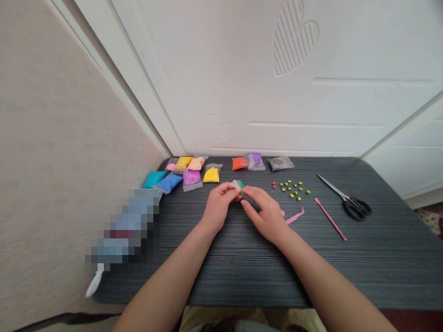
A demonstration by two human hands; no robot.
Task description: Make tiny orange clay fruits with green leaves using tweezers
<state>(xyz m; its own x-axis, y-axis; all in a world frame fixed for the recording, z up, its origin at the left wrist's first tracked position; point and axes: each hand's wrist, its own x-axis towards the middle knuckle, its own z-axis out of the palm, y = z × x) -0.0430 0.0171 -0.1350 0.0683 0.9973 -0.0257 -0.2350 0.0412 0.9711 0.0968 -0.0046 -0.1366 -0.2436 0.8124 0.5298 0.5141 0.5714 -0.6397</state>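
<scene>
A dark, ribbed table [221, 272] is strewn with small yellow-and-green pieces [290, 189]. To their right are laid scissors [346, 199] and a pink stick [330, 219]. Nearer than the pieces, a pink forked tool [295, 217] is seen; beyond them is set a grey bag [280, 163]. Coloured bags [193, 177] are spread farther left of them.

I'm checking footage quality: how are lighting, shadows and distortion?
In the head view, light is soft without hard shadows; slanting edges on the white panel suggest wide-angle distortion; a pixelated patch hides detail; the bag between left hand and right hand shows little detail.
</scene>
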